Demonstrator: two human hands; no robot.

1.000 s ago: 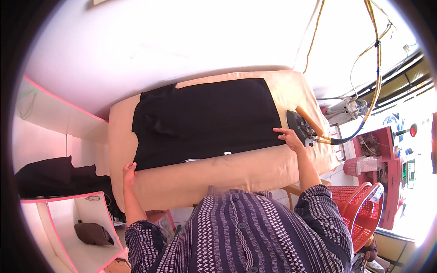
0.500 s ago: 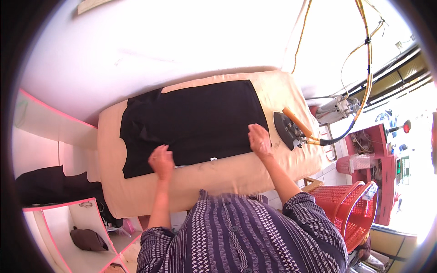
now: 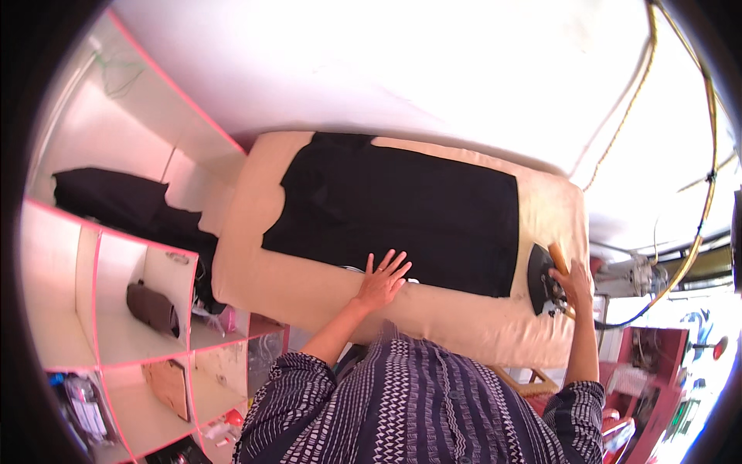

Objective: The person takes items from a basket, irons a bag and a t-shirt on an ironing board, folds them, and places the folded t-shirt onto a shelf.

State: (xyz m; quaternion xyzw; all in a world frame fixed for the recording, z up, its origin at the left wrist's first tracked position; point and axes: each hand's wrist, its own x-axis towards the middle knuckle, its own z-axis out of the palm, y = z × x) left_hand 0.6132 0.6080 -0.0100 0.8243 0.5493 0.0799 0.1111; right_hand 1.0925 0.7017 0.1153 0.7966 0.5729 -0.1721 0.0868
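Observation:
A black garment [image 3: 410, 209] lies spread flat on the beige padded ironing table [image 3: 495, 332]. My left hand [image 3: 381, 286] rests with spread fingers on its near edge, beside a small white tag [image 3: 413, 281]. To the right of the garment stands a dark iron [image 3: 537, 278] with an orange handle [image 3: 557, 257]. My right hand [image 3: 576, 284] is closed round the handle; its fingertips are partly hidden. The iron sits on the table cover, apart from the cloth.
At the left, a white shelf unit [image 3: 143, 348] with pink edges holds black cloth [image 3: 116, 201] and a dark brown rolled item [image 3: 152, 308]. A yellow-striped hose [image 3: 709, 185] hangs at the right. A wooden stool [image 3: 533, 383] stands below the table's near edge.
My right hand has gone from the garment's right edge to the iron's handle. My left hand has come down flat on the near edge. The view has turned left.

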